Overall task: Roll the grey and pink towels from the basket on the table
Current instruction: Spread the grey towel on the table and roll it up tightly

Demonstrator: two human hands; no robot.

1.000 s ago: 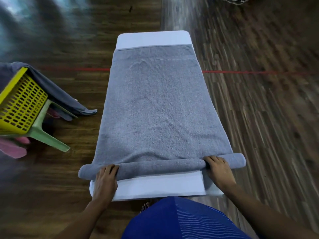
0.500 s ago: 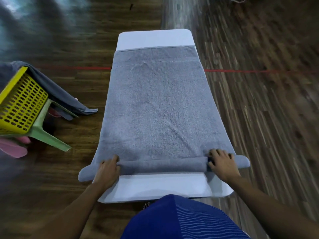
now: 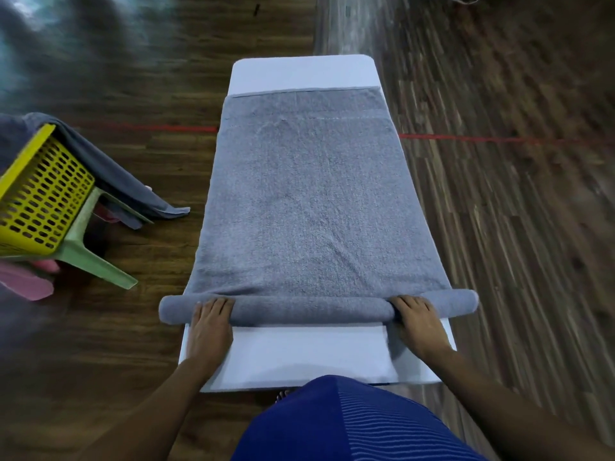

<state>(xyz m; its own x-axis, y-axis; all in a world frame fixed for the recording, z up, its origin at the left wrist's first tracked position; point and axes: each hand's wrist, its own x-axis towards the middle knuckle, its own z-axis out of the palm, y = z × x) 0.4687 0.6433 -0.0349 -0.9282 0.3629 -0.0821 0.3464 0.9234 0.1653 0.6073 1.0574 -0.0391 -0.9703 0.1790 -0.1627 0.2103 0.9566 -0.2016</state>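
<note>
At far left a yellow basket (image 3: 40,201) sits on a green stool (image 3: 93,257), with a dark grey towel (image 3: 109,174) draped over its rim and a pink towel (image 3: 23,284) showing below. On the white table (image 3: 299,354) the grey towel (image 3: 309,201) lies flat, its near end rolled. The left hand (image 3: 209,331) and right hand (image 3: 419,324) press extended fingers on the roll.

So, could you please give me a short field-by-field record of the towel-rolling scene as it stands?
grey towel: spread along the white table, near end rolled up
left hand: rests on the roll, left part
right hand: rests on the roll, right part
yellow basket: left of table, another grey cloth draped over it
pink towel: below basket, partly seen
</note>
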